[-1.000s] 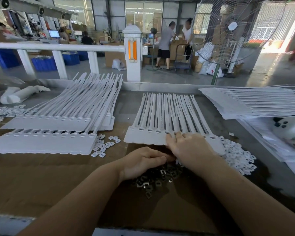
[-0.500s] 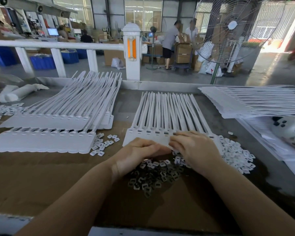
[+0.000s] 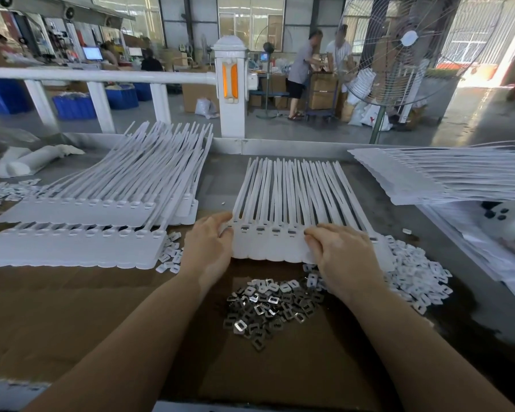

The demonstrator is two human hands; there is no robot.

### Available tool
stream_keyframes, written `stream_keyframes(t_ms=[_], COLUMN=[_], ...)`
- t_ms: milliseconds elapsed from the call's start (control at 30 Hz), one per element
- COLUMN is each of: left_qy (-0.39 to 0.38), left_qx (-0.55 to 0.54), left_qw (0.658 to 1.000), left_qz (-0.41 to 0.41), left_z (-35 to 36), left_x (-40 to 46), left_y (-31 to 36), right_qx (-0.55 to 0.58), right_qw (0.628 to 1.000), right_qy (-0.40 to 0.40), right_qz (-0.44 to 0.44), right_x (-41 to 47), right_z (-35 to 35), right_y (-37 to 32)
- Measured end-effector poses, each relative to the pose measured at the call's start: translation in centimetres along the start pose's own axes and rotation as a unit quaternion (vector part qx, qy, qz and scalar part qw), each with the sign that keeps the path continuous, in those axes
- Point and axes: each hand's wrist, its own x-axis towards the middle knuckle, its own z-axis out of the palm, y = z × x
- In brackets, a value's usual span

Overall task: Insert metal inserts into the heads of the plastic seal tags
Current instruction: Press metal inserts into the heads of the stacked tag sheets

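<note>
Metal inserts [image 3: 269, 310] lie heaped on the cardboard [image 3: 72, 307] nearest the person. Just beyond, the left hand [image 3: 210, 245] grips the left end of the strip of seal tags [image 3: 280, 233], while the right hand [image 3: 344, 254] presses curled fingers onto its heads. Four heads between the hands show inserts; those under the right hand are hidden. Farther left, finished-looking strips [image 3: 81, 230] are stacked.

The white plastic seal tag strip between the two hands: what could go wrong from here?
The white plastic seal tag strip is held at its ends by the left hand and right hand; shifting it could shake out the seated inserts. The right wrist could scatter the pile of small metal inserts lying close beneath it.
</note>
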Motion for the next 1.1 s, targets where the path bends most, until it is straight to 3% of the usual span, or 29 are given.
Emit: stream_keyframes(t_ms=[300, 500, 667, 733, 867, 1100], left_qy=[-0.028, -0.034, 0.003, -0.038, -0.193, -0.239], left_qx=[-0.037, -0.014, 0.047, 0.031, 0.025, 0.112], left_qw=[0.997, 0.999, 0.997, 0.994, 0.965, 0.945], left_qz=[-0.057, -0.031, 0.055, 0.095, 0.174, 0.192], left_z=[-0.1, -0.7, -1.4, -1.8, -2.2, -2.2], left_x=[0.6, -0.4, -2.0, -2.6, -3.2, -3.2], left_y=[-0.4, -0.6, -0.7, -0.5, 0.2, 0.2], right_qx=[0.017, 0.014, 0.021, 0.018, 0.017, 0.021], right_qw=[1.0, 1.0, 0.998, 0.998, 0.998, 0.998], right_qy=[-0.008, 0.013, 0.051, 0.06, 0.065, 0.062], right_qz=[0.008, 0.0, -0.006, -0.009, -0.014, -0.016], right_x=[-0.2, -0.8, -1.2, -1.2, -1.3, -1.4], right_z=[-0.2, 0.0, 0.2, 0.3, 0.4, 0.3], right_y=[0.0, -0.1, 0.0, 0.0, 0.0, 0.0])
